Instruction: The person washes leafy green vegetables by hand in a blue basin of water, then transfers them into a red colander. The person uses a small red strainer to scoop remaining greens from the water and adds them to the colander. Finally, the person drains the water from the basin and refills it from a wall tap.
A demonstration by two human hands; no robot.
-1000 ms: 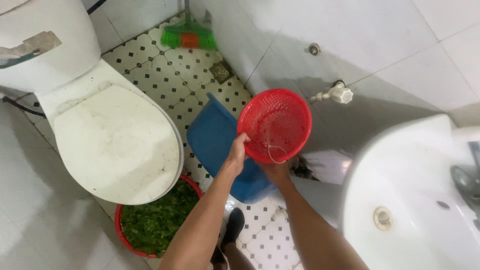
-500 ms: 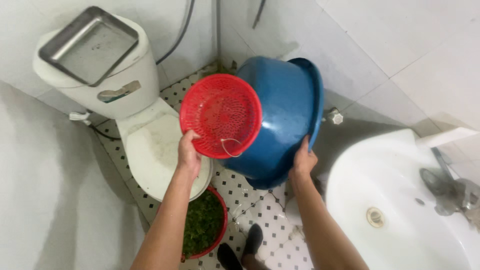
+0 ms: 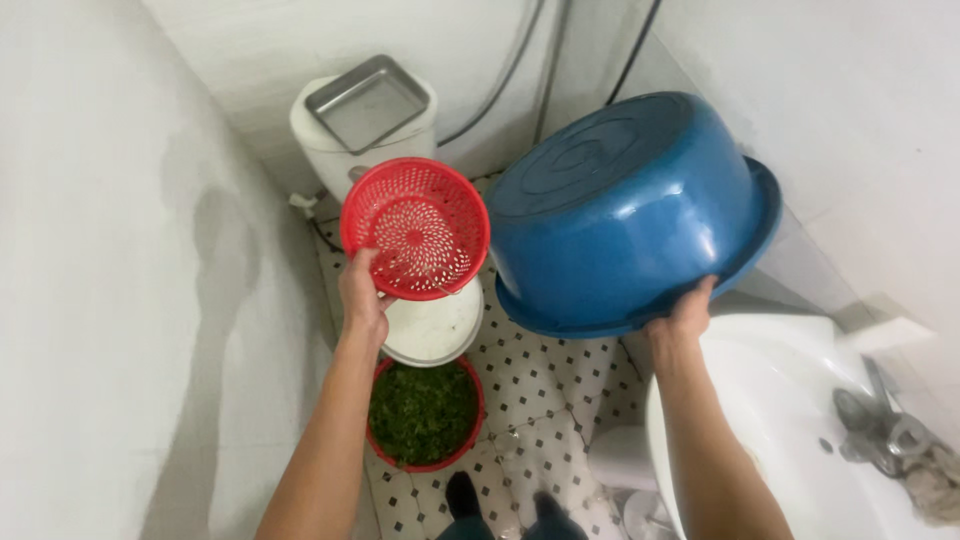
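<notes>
Both vessels are already off the floor and held high over the toilet [image 3: 432,325]: the left hand [image 3: 362,298] has its grip closed on the lower rim of a red colander [image 3: 415,228], tipped so its perforated inside faces the camera, and the right hand [image 3: 683,318] clenches the rim of a blue basin [image 3: 630,210], turned bottom-up and toward the camera. Both look empty, as far as can be seen, so the lifting is done and neither is set down anywhere yet. Below, on the tiled floor [image 3: 545,385], a red bowl [image 3: 424,415] full of chopped greens sits just beside the toilet's front, untouched. A metal tray [image 3: 367,100] lies on the cistern. The white sink [image 3: 800,420] is close under the right forearm, and with walls near on both sides, room to swing the wide basin is tight.
</notes>
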